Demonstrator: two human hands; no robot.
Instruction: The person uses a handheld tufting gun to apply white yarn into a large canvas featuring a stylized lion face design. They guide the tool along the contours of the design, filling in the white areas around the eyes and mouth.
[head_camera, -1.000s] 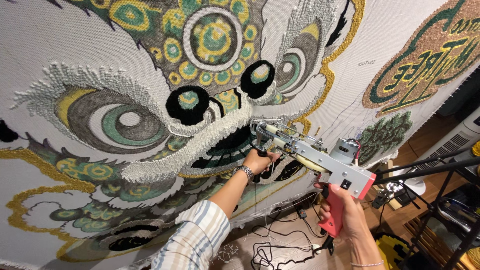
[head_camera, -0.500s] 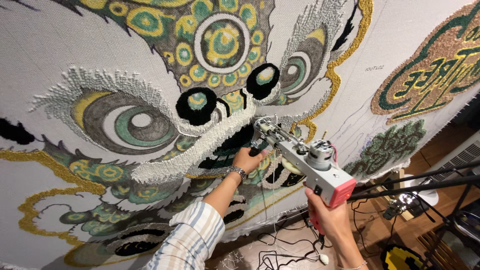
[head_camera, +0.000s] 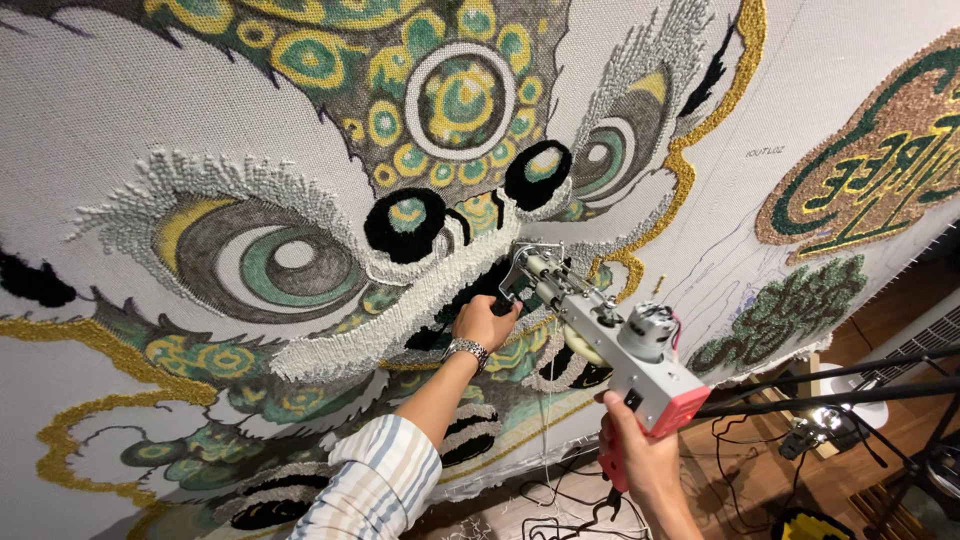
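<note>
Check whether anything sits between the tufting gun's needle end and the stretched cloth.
Nothing visible does. The grey and pink tufting gun has its needle end at the tufted cloth; the left hand holds the front handle, beside the tip, not ahead of it.

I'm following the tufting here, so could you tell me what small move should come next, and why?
Probably ease the tufting gun along the dark band by the white tufted ridge: its tip meets the cloth there, the left hand steadies the front and the right hand grips the handle.

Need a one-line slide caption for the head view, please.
Both hands steady a tufting gun against a tufted lion-face rug.
</note>
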